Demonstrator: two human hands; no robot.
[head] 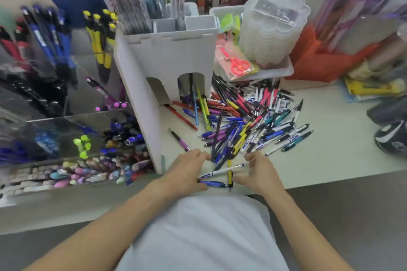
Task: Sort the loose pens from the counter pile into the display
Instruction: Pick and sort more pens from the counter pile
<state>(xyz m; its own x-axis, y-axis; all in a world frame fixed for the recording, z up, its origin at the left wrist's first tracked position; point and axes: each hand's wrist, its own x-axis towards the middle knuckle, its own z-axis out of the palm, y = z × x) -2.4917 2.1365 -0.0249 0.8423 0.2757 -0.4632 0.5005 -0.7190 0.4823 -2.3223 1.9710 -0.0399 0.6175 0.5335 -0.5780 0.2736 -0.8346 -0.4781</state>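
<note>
— Where is your pile of pens [248, 121]?

— It spreads over the counter [330, 149] from 12 to 2 o'clock of your hands, just right of the white cardboard stand [167, 59]. The display [66, 138] with its clear compartments sits at 9 to 10 o'clock.

— And your hands?

— Your left hand [187, 169] rests at the near edge, fingers curled, thumb touching a blue pen [213, 183]. Your right hand [257, 171] sits at 3 o'clock of it, fingers bent over a yellow pen [230, 174]. A white pen [222, 170] lies between them. Whether either hand truly pinches a pen, you cannot tell.

no readable text anywhere
</note>
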